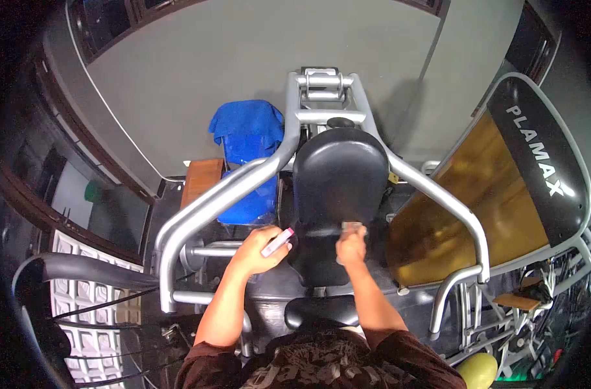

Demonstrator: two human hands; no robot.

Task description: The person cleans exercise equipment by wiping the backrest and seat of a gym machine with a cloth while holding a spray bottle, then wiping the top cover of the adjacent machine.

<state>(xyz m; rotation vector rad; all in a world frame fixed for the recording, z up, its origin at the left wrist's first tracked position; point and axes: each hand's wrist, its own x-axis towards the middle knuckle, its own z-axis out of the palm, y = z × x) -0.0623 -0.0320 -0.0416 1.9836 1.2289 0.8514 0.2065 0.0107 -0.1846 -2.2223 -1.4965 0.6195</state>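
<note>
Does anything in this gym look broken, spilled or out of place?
Nothing looks plainly broken or spilled. The closest to untidy is the blue towel, draped loosely and unevenly over the blue chair beside the exercise machine.

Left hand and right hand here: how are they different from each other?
The left hand grips a slim whitish item with a pink end, while the right hand grips a small brownish item, too blurred to name. In this view, the right hand overlaps the machine's black padding; the left hand is mostly off to its left. Both are bare and reach forward.
</note>
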